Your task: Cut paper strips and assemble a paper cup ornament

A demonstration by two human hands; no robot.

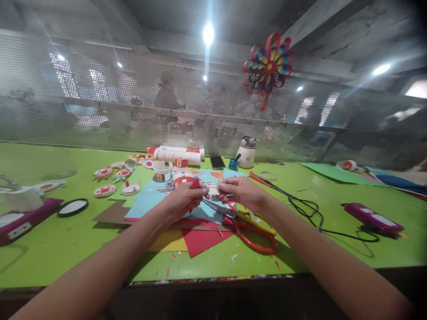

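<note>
My left hand [187, 196] pinches a pointed red piece [195, 183], which looks like folded paper and sticks up and down past the fingers. My right hand [240, 192] has thumb and fingers closed on a small white piece [219, 182], maybe paper or tape. A thin pale strip seems to span the gap between my fingertips. Below them, large scissors [255, 238] with red-orange handles lie on sheets of light blue paper [147, 206] and red paper [203, 242]. A yellow-handled tool [267, 222] lies partly under the scissors.
Decorated paper discs [105, 190], paper cups [163, 170] and white paper rolls [178, 155] stand back left. A phone [217, 162], blue jar [233, 164] and bottle [246, 153] are behind. A cord [312, 209] and purple power strips [373, 218] lie across the green table [110, 249].
</note>
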